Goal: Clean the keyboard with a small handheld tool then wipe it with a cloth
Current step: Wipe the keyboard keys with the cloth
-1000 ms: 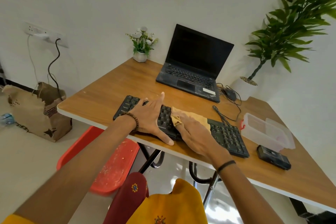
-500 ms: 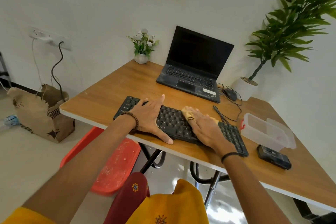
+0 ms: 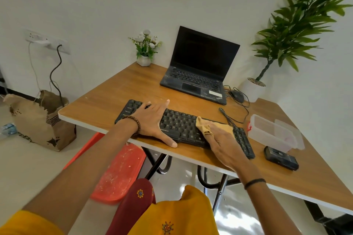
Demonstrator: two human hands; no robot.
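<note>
A black keyboard (image 3: pixel 179 125) lies near the front edge of the wooden table (image 3: pixel 114 99). My left hand (image 3: pixel 152 122) rests flat on its left part, fingers spread and thumb on the table in front of it. My right hand (image 3: pixel 223 145) holds a tan cloth (image 3: pixel 214 126) against the keys right of the middle. The cloth bunches over my fingers and hides them, and one fold wraps round the thumb side. No small handheld cleaning tool is in either hand.
An open black laptop (image 3: pixel 198 74) and a mouse (image 3: pixel 236 96) sit behind the keyboard. A clear plastic box (image 3: pixel 271 131) and a black device (image 3: pixel 280 160) lie to the right. A flower pot (image 3: pixel 144 60), a potted plant (image 3: pixel 254 89), a red stool (image 3: pixel 118 173) and a paper bag (image 3: pixel 38 120) surround the table.
My right hand has slid the cloth from the keyboard's middle to the right, and more of the cloth shows again. My left hand has stayed in place.
</note>
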